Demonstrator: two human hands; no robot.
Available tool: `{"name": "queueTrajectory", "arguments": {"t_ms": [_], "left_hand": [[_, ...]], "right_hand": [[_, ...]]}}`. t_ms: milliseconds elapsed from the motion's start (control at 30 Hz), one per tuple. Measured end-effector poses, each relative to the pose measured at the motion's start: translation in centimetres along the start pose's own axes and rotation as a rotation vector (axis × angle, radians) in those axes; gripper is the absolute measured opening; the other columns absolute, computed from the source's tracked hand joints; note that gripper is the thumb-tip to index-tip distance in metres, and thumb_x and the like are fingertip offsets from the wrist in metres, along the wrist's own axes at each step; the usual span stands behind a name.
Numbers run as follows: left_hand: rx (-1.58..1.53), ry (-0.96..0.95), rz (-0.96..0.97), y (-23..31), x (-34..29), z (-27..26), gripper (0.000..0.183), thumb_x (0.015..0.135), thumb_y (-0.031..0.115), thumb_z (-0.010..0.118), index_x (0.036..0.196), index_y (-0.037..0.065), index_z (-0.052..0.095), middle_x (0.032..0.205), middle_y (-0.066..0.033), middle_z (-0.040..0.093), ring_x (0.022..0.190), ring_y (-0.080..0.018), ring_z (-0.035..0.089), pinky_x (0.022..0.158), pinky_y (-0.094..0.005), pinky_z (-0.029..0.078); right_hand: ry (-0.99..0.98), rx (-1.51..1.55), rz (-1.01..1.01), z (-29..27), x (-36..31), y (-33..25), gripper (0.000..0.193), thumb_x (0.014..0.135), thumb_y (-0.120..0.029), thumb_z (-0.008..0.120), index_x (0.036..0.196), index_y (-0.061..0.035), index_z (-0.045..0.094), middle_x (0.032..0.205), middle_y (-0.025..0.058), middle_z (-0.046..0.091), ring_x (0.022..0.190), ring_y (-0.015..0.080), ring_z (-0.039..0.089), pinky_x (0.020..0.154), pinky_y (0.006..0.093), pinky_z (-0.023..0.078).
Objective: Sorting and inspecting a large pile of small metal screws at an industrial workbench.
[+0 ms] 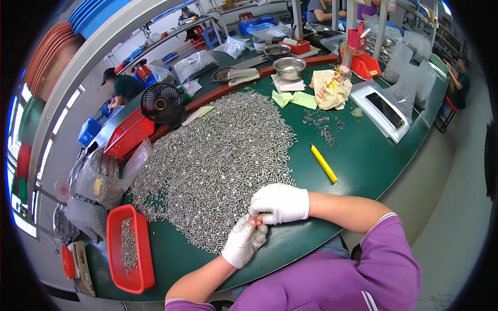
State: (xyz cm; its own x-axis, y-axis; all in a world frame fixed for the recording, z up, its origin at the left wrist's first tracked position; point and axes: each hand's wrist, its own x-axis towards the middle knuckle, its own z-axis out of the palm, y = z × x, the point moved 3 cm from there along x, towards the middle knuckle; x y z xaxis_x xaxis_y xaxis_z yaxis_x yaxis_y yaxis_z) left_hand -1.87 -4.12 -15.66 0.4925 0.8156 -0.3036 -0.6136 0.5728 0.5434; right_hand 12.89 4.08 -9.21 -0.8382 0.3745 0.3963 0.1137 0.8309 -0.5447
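My left hand [243,242] and my right hand [280,203] wear white gloves with some bare fingertips showing. They meet fingertip to fingertip at the near edge of a wide heap of small silvery metal pins [218,155]. Both hands are closed in a pinch; whatever lies between the fingertips is too small or hidden to name. The heap spreads over the green tabletop [311,207]. To the left of my left hand stands a red plastic basket [147,249] with a layer of the same small metal parts inside.
A yellow cutter-like tool [324,164] lies right of the heap. Farther back are a phone [385,110] on a white box, a crumpled cloth bag [330,89], a steel bowl [289,67] and a black fan [162,102]. Filled plastic bags [93,181] crowd the left edge.
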Motion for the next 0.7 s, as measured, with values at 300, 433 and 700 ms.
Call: {"name": "queueTrajectory", "arguments": {"t_ms": [300,433,700], "left_hand": [[0.017,0.017,0.062,0.4,-0.3,0.8,0.007,0.094,0.017,0.056,0.1,0.014,0.054,0.09,0.0056,0.056,0.074,-0.0075,0.054,0.06,-0.0202,0.041],[0.414,0.03,0.107,1.3,-1.2,1.7,0.01,0.092,0.016,0.058,0.096,0.01,0.053,0.073,0.0034,0.048,0.06,-0.0053,0.04,0.052,-0.0204,0.032],[1.97,0.057,0.465,0.9,-1.7,5.2,0.01,0.08,0.02,0.06,0.085,0.011,0.061,0.068,-0.0119,0.062,0.065,-0.0315,0.061,0.058,-0.0416,0.049]], "right_hand": [[0.028,0.046,-0.003,0.2,0.6,0.1,0.016,0.079,-0.022,0.064,0.087,-0.0092,0.06,0.08,0.0086,0.061,0.077,0.03,0.06,0.068,0.0395,0.049],[0.126,-0.069,0.04,-0.1,0.6,0.0,0.014,0.079,-0.022,0.064,0.083,-0.01,0.059,0.077,0.0086,0.059,0.076,0.0291,0.06,0.066,0.0392,0.048],[0.543,-0.583,0.444,-6.5,-2.2,-0.4,0.016,0.077,-0.017,0.065,0.093,-0.012,0.063,0.086,0.0068,0.061,0.084,0.0272,0.059,0.075,0.0381,0.047]]}}
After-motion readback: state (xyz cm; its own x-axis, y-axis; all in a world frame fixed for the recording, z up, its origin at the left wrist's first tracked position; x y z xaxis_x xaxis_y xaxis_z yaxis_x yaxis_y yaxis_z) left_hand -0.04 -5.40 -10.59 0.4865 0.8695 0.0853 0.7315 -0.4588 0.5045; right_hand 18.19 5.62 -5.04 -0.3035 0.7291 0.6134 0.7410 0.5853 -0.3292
